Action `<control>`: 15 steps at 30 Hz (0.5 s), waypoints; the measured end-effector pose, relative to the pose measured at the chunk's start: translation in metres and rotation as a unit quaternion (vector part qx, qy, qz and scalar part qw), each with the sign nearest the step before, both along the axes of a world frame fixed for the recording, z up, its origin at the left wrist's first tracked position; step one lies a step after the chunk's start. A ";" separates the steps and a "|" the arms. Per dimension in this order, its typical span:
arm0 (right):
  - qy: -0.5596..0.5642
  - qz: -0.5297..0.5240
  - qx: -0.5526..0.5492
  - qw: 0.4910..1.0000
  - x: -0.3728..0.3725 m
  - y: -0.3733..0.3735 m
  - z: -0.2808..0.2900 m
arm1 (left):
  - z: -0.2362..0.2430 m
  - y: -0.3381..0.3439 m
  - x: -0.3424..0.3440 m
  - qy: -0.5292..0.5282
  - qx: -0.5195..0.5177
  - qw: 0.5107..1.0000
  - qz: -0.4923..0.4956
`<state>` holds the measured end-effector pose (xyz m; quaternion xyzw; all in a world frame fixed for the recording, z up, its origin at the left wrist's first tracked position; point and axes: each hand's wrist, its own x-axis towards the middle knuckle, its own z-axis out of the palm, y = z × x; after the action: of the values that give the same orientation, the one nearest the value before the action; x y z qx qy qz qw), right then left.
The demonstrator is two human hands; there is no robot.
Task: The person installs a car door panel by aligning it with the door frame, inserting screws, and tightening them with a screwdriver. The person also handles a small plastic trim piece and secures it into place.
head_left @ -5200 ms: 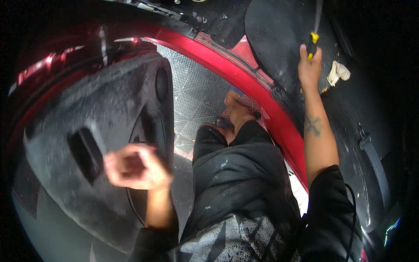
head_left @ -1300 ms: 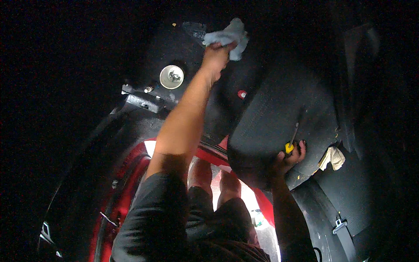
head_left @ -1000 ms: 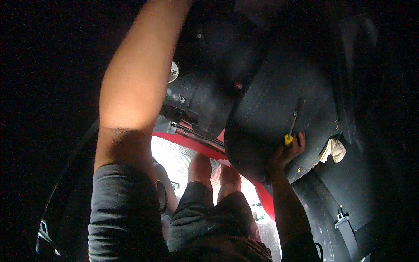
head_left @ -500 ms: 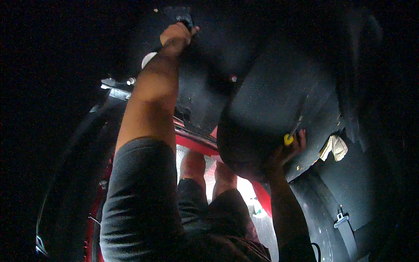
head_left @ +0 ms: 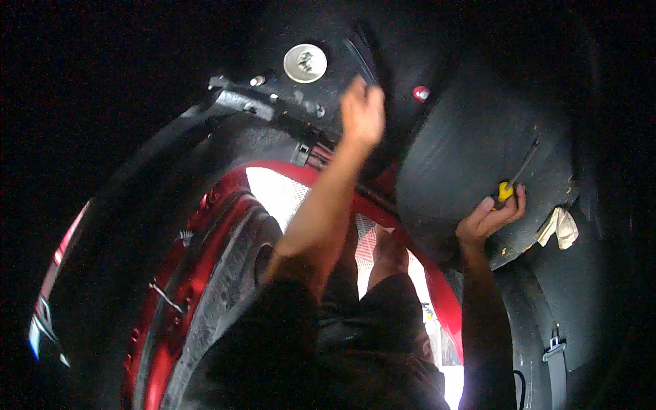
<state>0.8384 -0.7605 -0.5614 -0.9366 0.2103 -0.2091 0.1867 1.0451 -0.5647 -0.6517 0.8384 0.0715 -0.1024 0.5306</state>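
Observation:
My left hand (head_left: 363, 115), slightly blurred, reaches over the dark interior of a car. Its fingers close on the near end of a long dark piece (head_left: 362, 58) whose kind I cannot make out. In my right hand (head_left: 493, 217) is a screwdriver with a yellow and black handle (head_left: 506, 192). Its metal shaft points up and away, over the dark seat-like surface (head_left: 465, 150). Left of my left hand sits a round white dish (head_left: 288, 63) holding several small metal pieces (head_left: 307, 61).
A red-rimmed door opening (head_left: 287, 171) lies below my arms, with the red door (head_left: 164, 342) swung to the left. A crumpled pale cloth or paper (head_left: 562, 229) lies right of my right hand. A seat-belt buckle (head_left: 555, 348) is at lower right.
My left hand has come nearer and right, bringing the dark piece with it and uncovering the white dish. The view has shifted. My right hand still grips the screwdriver.

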 end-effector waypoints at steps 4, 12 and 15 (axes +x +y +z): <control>0.000 -0.017 -0.017 1.000 -0.003 0.001 -0.002 | 0.038 0.023 -0.114 -0.022 -0.042 0.998 0.036; -0.007 -0.029 -0.059 0.998 0.001 0.002 0.007 | 0.074 0.156 -0.316 0.157 -0.141 0.976 0.053; 0.003 -0.020 -0.041 0.999 -0.004 -0.009 0.012 | 0.153 0.173 -0.341 0.262 -0.149 0.952 0.059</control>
<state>0.8340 -0.7699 -0.5496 -0.9396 0.2212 -0.2184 0.1433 0.7037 -0.3914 -0.4989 0.6878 0.2418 -0.2965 0.6169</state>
